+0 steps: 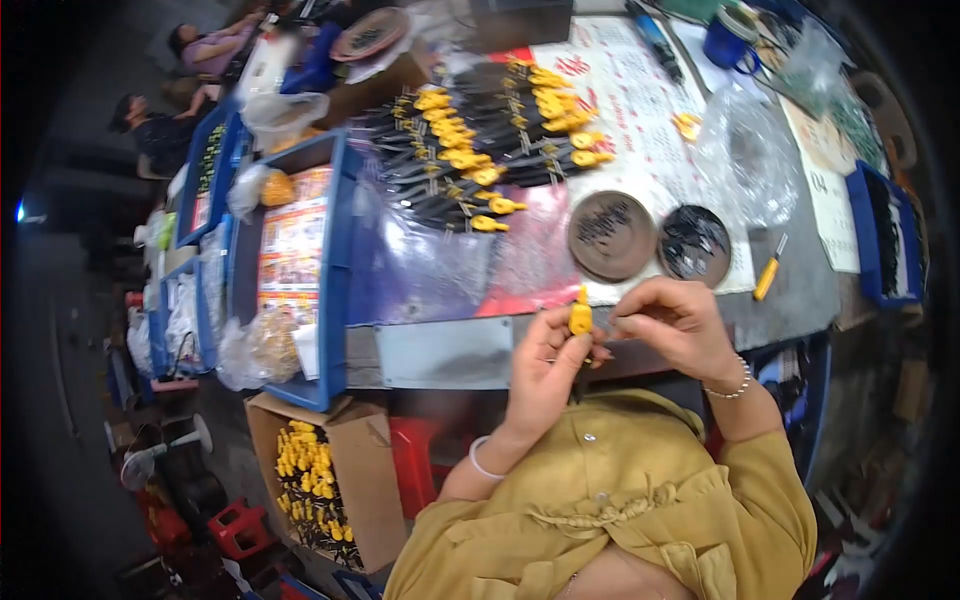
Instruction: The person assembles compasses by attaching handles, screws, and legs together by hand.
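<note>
My left hand (545,378) grips a piece with a yellow head (581,319) and a dark lower end, held upright over the table's front edge. Close beside it on the right, my right hand (672,325) has thumb and fingertips pinched together; anything between them is too small to make out. Just beyond my hands stand two round dishes. The left dish (607,265) holds small dark parts, and the right dish (708,272) holds shiny black pieces. Rows of similar yellow-and-black pieces (455,150) lie further back on the table.
A yellow-handled tool (767,278) lies right of the dishes, near a clear plastic bag (748,160). Blue trays stand left (338,270) and right (912,290). Below left, a cardboard box (368,490) contains many yellow-and-black pieces. A blue mug (728,45) stands at the back; other people sit far left.
</note>
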The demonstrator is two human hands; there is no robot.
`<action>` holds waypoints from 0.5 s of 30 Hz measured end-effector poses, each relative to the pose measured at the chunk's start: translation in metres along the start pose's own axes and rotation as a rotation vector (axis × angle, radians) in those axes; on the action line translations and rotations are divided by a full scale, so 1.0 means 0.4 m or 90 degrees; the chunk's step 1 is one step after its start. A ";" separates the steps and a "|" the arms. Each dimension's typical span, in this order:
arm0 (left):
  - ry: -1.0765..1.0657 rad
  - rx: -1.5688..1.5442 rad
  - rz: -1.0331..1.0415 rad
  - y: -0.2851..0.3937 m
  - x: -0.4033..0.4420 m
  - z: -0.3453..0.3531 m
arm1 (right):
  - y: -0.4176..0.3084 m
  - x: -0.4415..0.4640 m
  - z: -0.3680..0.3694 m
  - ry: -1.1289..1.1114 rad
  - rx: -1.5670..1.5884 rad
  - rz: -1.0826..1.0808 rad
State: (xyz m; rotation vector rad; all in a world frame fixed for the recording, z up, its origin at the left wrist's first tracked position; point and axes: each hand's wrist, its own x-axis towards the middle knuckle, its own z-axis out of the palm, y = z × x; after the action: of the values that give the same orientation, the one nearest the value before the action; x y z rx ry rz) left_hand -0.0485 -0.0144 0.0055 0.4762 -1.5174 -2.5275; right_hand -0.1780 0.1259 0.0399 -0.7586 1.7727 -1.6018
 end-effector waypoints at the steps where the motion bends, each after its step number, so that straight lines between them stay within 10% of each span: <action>1: -0.003 -0.011 -0.003 -0.004 0.000 0.004 | -0.006 -0.007 0.010 -0.015 -0.003 -0.037; 11: -0.020 0.082 0.010 0.009 -0.008 0.018 | 0.026 -0.022 0.023 0.103 -0.142 -0.265; 15: -0.055 0.048 -0.091 0.013 -0.011 0.031 | 0.043 0.002 0.039 0.125 0.116 -0.114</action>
State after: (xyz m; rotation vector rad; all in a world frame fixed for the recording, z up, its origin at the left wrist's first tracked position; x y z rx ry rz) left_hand -0.0487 -0.0054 0.0161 0.5099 -1.6713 -2.6364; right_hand -0.1667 0.1171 0.0218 -0.7097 1.7001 -1.9872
